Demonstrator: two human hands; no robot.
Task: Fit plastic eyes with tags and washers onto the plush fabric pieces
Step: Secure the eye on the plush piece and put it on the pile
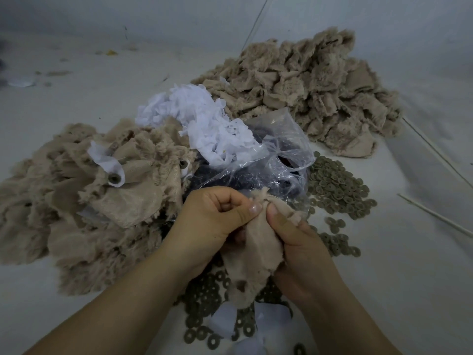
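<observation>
While both thumbs pinch the top edge of the plush piece (256,252), the main risk I see is the fabric slipping or bunching, so that an eye post would miss its hole or go through a fold. The pile is fluffy and the backing limp; a loose pinch would let it twist. I cannot tell whether an eye is already seated under the fingers, since the spot between the thumbs is hidden.

My left hand (215,221) is curled round the upper left edge of the piece, thumb pressed against the cloth. My right hand (294,237) grips the right edge, thumb on top, fingers wrapped behind. The two thumbs sit just beside each other, and the piece hangs down between the wrists, fur side below.

Washers (337,183) lie scattered on the counter (409,252) to the right of the right hand and beneath both forearms; a sweep of the wrist could knock them further off. The clear bag (279,152) sits just beyond the hands, white tags (204,119) behind it. Finished pieces (89,196) lie left, unworked plush (307,85) far right.
</observation>
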